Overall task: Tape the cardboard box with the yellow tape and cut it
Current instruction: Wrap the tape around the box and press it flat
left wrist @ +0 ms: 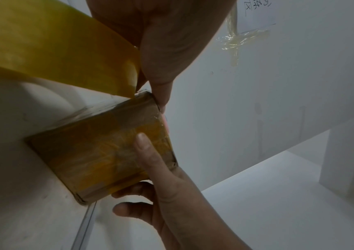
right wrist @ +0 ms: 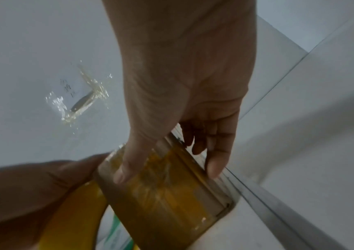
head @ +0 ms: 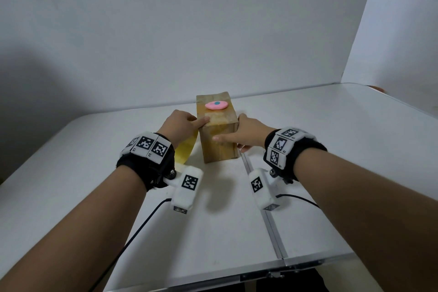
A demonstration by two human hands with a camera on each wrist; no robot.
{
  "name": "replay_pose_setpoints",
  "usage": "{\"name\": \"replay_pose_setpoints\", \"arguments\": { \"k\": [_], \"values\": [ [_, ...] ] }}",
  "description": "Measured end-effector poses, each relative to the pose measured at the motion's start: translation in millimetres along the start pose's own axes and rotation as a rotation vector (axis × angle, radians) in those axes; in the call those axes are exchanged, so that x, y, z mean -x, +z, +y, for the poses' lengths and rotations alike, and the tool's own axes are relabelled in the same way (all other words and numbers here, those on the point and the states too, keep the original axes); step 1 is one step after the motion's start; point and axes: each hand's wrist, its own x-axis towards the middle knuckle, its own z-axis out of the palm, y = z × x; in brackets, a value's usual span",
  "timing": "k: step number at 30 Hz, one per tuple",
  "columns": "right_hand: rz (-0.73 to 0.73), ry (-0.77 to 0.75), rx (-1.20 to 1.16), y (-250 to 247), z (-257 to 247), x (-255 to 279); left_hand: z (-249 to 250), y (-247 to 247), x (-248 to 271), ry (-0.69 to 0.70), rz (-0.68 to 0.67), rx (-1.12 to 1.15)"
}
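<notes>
An upright cardboard box (head: 219,147) wrapped in yellow tape stands mid-table; a pink oval object (head: 216,105) with a blue dot lies on its top. My left hand (head: 201,122) presses a straight index finger on the box's top left edge. A wide strip of yellow tape (head: 187,149) runs from that edge down under my left wrist, and shows broad in the left wrist view as the tape (left wrist: 54,55). My right hand (head: 233,141) grips the box, thumb (left wrist: 144,147) on the front face, fingers (right wrist: 214,165) round the right side. The tape roll is hidden.
A white folding table (head: 343,149) has a metal seam (head: 265,208) running from the box toward its front edge. White walls close the back and right. A black cable (head: 132,237) trails from my left wrist. A taped paper note (left wrist: 246,33) hangs on the wall.
</notes>
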Motion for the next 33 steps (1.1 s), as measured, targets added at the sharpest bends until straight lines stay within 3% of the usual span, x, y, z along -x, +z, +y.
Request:
{"name": "replay_pose_setpoints", "arguments": {
  "k": [6,11,16,21,33],
  "values": [
    [0.026,0.001,-0.034,15,9,-8,0,0,2,0.014,0.003,0.008],
    [-0.081,-0.073,-0.017,5,13,-12,-2,0,0,0.005,-0.010,0.024],
    [-0.211,-0.049,-0.115,-8,14,-11,-2,1,-1,0.005,0.003,0.037],
    [-0.091,-0.118,-0.057,-9,10,-5,-3,2,-2,0.005,0.011,0.043],
    [-0.128,-0.064,-0.024,-11,2,2,0,-4,5,-0.011,0.012,0.063]
  ]
}}
